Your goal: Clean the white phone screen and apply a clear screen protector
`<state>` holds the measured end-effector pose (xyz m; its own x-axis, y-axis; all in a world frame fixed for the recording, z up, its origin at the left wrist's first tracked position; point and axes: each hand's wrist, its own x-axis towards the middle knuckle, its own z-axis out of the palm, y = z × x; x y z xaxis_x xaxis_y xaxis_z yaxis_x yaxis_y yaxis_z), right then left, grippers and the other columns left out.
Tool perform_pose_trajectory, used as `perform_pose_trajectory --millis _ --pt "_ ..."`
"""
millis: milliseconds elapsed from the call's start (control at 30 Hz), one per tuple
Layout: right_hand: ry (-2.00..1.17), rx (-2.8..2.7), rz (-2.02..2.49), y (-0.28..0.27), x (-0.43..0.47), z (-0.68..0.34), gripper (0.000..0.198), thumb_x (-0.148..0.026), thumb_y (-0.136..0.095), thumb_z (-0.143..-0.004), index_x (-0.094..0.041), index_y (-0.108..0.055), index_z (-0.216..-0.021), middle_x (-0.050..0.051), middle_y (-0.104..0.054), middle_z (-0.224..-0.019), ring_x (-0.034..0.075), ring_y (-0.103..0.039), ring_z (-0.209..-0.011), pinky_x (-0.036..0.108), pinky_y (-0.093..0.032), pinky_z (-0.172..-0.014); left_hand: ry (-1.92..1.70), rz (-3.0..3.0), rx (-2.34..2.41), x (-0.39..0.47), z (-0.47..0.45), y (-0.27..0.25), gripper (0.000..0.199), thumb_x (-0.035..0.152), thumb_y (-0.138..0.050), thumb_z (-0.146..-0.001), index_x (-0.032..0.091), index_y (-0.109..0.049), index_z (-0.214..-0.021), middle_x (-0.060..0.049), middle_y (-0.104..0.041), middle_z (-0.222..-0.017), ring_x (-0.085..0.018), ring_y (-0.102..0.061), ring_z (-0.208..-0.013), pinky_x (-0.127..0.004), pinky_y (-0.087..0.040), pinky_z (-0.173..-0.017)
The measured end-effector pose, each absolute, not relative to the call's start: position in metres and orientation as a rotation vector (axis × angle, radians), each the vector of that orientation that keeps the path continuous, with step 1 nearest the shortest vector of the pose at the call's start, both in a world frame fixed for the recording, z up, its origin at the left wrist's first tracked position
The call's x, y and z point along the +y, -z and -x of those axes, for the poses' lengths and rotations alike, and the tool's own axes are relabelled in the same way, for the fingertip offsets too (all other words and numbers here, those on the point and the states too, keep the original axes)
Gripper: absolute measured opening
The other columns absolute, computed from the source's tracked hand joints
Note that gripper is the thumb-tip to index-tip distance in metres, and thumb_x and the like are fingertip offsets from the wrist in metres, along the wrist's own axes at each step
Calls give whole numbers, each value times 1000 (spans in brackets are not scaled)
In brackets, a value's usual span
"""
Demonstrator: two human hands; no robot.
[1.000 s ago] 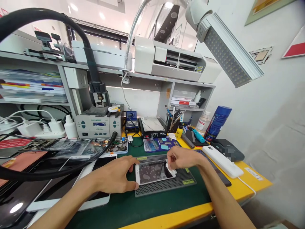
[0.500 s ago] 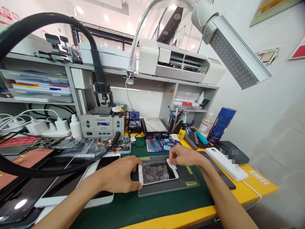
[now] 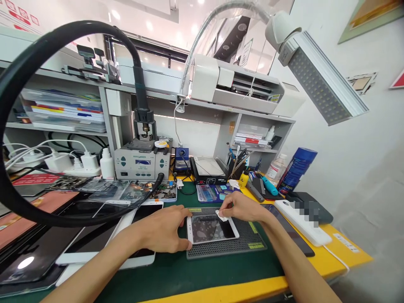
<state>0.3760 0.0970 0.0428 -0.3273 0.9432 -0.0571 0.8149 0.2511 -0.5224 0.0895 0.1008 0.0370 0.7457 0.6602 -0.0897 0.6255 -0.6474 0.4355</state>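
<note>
White-framed phone [image 3: 212, 229]: lying flat and face up just below the centre of the frame, on a grey perforated mat [image 3: 221, 249], with pale blotches across the dark screen. Beneath the mat, a dark green sheet [image 3: 176, 275] on a yellow-edged table [image 3: 202, 296]. At the phone's left end, the left hand [image 3: 164, 229], with thumb at the lower corner and fingers at the upper corner, in a wide grip spanning that end and holding the phone. At the upper edge, towards the right end, the right hand [image 3: 241, 207], in a narrow grip pinching a crumpled white wipe [image 3: 221, 216]; cannot tell how firmly pressed.

At left of the frame, several dark-screened devices [image 3: 91, 237], overlapping. Above these, a thick black hose [image 3: 9, 126], looping down from the upper left. Behind, a grey control unit [image 3: 142, 164] with a small display, and a white bottle [image 3: 107, 165] just beside. Right of centre, a holder full of tools [image 3: 235, 165], a small yellow bottle [image 3: 243, 179], a turquoise tool [image 3: 269, 186] and a tilted blue can [image 3: 298, 170]. At right, a white oblong block [image 3: 298, 221] with a white cable, beside a dark flat device [image 3: 293, 236]. At upper right, a panel lamp [image 3: 322, 75] on a flexible neck, hanging above the table. At top centre, a white machine [image 3: 246, 90] on a grey shelf [image 3: 217, 104].
</note>
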Motion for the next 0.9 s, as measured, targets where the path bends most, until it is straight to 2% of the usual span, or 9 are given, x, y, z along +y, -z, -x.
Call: perform_pose_trajectory --millis 167,367,533,733,900 --pt "-558 -2256 1560 -33 96 -346 16 -23 -62 -74 -15 -75 -67 4 -70 -73 15 -57 -65 24 -37 -56 -103 -2500 991 99 -90 -38 63 58 -65 -71 22 -58 -123 -5 -63 -103 -26 -61 -89 -32 -47 -72" --pt "-420 -2248 1496 -25 93 -317 15 -18 -60 -73 -16 -67 -60 3 -66 -68 17 -58 -71 25 -37 -64 -89 -2517 1004 100 -91 -38 66 59 -64 -71 21 -57 -125 -6 -63 -102 -26 -61 -89 -32 -47 -72" --pt "-568 -2258 1576 -33 97 -348 10 -17 -60 -68 -16 -65 -60 0 -64 -61 13 -55 -59 22 -33 -52 -85 -2504 1007 101 -90 -37 66 58 -64 -72 23 -55 -126 -4 -62 -103 -24 -61 -88 -30 -46 -71" --pt "-694 -2236 1631 -36 101 -382 9 -20 -61 -69 -17 -69 -66 1 -69 -68 15 -59 -64 22 -37 -52 -51 -2524 1000 99 -90 -40 66 60 -63 -72 22 -55 -126 -6 -62 -104 -26 -61 -92 -31 -47 -71" --pt "-641 -2214 1598 -30 101 -362 10 -20 -61 -69 -17 -65 -61 -1 -64 -60 14 -55 -59 22 -35 -51 -84 -2545 992 101 -90 -36 64 61 -64 -71 22 -56 -122 -5 -61 -103 -26 -61 -91 -32 -46 -73"
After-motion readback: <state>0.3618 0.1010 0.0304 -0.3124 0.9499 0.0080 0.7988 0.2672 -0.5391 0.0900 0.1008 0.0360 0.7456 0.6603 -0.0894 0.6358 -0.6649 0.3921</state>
